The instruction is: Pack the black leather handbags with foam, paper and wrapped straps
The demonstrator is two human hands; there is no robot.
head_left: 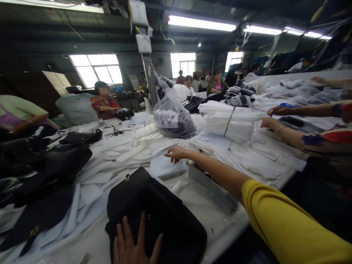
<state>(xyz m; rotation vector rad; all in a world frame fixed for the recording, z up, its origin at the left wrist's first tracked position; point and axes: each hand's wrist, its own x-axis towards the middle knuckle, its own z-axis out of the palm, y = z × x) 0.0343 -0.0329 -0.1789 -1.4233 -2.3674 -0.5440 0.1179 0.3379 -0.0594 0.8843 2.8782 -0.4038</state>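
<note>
1. Between the black flap bag (162, 205) and the right edge of the worktop (218, 229), a bare strip gives passage.
2. The grey box (213, 192) narrows it farther along.
3. The stuffed plastic bag (178, 123) and tied white foam bundle (239, 123) block the middle.
4. A co-worker's forearms (293, 137) cross the right edge.

A black bag (165, 216) with small gold-coloured fittings lies flat, its surface plain and dark, and pale bluish-white sheets (167, 168) lie flat just beyond the bag's far end.

The right sleeve (287, 222) is short, yellow (creased near its hem (244, 193)).
</note>
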